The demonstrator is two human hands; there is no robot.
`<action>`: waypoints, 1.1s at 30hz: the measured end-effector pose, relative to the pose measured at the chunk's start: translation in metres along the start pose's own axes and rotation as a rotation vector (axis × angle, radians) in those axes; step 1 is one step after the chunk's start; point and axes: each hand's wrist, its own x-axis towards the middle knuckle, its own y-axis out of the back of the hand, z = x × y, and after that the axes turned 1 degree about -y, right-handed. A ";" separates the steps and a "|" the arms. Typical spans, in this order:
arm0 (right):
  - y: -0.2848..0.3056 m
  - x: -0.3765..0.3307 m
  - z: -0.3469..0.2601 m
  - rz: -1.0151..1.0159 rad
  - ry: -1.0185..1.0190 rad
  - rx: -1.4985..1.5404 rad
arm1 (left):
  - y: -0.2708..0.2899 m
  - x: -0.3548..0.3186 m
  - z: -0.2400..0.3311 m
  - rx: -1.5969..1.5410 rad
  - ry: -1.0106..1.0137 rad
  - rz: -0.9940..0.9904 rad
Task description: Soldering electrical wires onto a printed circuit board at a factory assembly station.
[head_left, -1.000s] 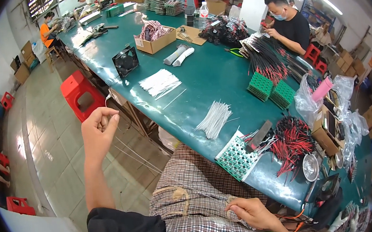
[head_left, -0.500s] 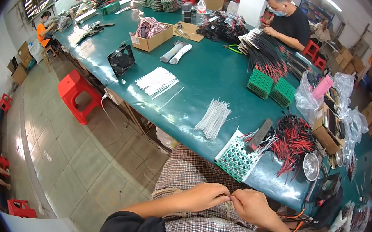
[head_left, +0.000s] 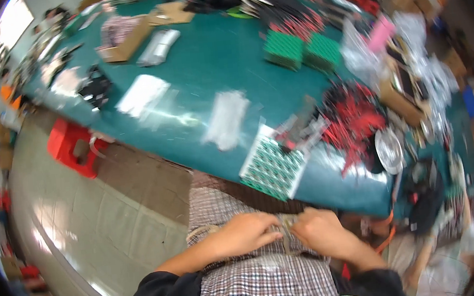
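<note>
Head view, blurred by camera motion. Both hands meet over the lap on a checked cloth (head_left: 262,278). The left hand (head_left: 245,234) and the right hand (head_left: 321,233) are fingertip to fingertip, each grip pinched narrow on a small pale item (head_left: 288,230) between them; what the item is cannot be told. Half a second ago the hands were already together in the lap; a second ago the left hand was raised high to the left, well apart from the right. The hands now sit nearer the picture's centre and the tabletop (head_left: 209,52) fills more of the frame, as the view has tipped down and closer. Just beyond the hands, at the near edge of the tabletop, lies a green perforated tray (head_left: 271,167), with a bundle of red and black wires (head_left: 355,118) to its right and a pale bundle of strips (head_left: 225,120) to its left. Two green blocks (head_left: 302,51) stand farther off. A red stool (head_left: 72,148) stands on the floor at left
</note>
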 end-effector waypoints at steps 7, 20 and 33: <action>0.007 -0.004 0.013 0.018 -0.024 -0.043 | 0.000 0.016 0.008 0.027 0.039 0.005; 0.033 -0.159 0.175 0.369 -0.957 -0.476 | 0.005 0.020 0.008 0.071 0.186 0.069; 0.050 -0.169 0.183 0.548 -0.696 -0.298 | 0.010 0.025 0.012 0.045 0.183 0.145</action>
